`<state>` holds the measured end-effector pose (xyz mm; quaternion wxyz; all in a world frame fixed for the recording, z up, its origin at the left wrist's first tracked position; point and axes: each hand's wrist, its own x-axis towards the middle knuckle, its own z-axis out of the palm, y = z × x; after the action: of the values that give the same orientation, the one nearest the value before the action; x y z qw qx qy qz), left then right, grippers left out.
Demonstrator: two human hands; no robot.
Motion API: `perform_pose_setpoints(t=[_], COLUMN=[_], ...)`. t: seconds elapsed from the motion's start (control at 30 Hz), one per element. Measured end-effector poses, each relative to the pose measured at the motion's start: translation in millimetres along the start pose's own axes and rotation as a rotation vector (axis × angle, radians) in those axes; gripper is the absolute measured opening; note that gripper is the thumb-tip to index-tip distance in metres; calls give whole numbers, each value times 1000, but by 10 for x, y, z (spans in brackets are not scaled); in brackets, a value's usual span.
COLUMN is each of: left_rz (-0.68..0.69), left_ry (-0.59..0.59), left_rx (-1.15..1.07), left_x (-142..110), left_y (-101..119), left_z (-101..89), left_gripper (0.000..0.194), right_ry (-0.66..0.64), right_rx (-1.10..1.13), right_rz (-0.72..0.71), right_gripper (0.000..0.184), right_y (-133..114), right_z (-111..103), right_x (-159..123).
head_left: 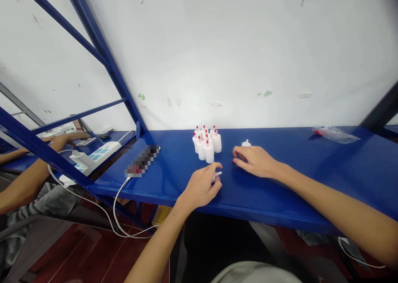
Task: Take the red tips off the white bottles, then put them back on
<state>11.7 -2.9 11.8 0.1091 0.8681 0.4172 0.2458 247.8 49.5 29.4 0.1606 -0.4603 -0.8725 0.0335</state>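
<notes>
My left hand (202, 186) is curled around a small squeeze bottle, most of it hidden; its bare white nozzle (218, 174) pokes out between thumb and fingers, pointing right. To the right, my right hand (256, 161) is closed in a pinch, with a small red cap (234, 162) at its fingertips. Partly hidden behind that hand stands a white bottle (246, 143) whose pale nozzle has no red cap. Just beyond my left hand, several white squeeze bottles (209, 152) with red caps stand upright in a tight cluster on the blue table (174, 167).
A clear plastic bag (337, 134) with something red inside lies at the right rear. At left are a blurred-out device (141, 162) on a white cable, a blue metal frame (102, 50) and a power strip (99, 155). Another person's arm (34, 175) is beyond the frame.
</notes>
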Motion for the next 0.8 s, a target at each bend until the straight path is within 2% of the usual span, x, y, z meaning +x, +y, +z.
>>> perform_pose_setpoints(t=[0.1, 0.2, 0.33, 0.4, 0.43, 0.53, 0.6, 0.67, 0.73, 0.8], left_rz=[21, 51, 80, 87, 80, 30, 13, 7, -4, -10], left_ry=[-2, -9, -12, -16, -20, -30, -42, -48, -45, -37], left_rx=[-7, 17, 46, 4, -18, -46, -53, -73, -104, -141], left_x=[3, 2, -3, -4, -4, -3, -4, -6, -9, -9], left_y=[-25, -59, -56, -26, -10, 16, 6, -18, -43, -59], left_z=[15, 37, 43, 28, 19, 1, 2, 9, 17, 24], left_gripper=[28, 7, 11, 6, 10, 24, 24, 21, 17, 15], right_ry=[24, 0, 39, 97, 146, 380, 551, 653, 669, 611], right_rx=[102, 146, 166, 188, 213, 289, 265, 208, 163, 137], right_rz=[-199, -353, -430, -439, -433, -302, -122, 60, 231, 363], right_gripper=[19, 24, 27, 26, 26, 24, 24, 23, 21, 20], right_y=[-225, -377, -405, -368, -335, -155, 36, 249, 434, 555], right_z=[58, 192, 294, 281, 261, 170, 95, 24, -27, -46], right_x=[-59, -94, -105, -99, -90, -41, 7, 54, 92, 122])
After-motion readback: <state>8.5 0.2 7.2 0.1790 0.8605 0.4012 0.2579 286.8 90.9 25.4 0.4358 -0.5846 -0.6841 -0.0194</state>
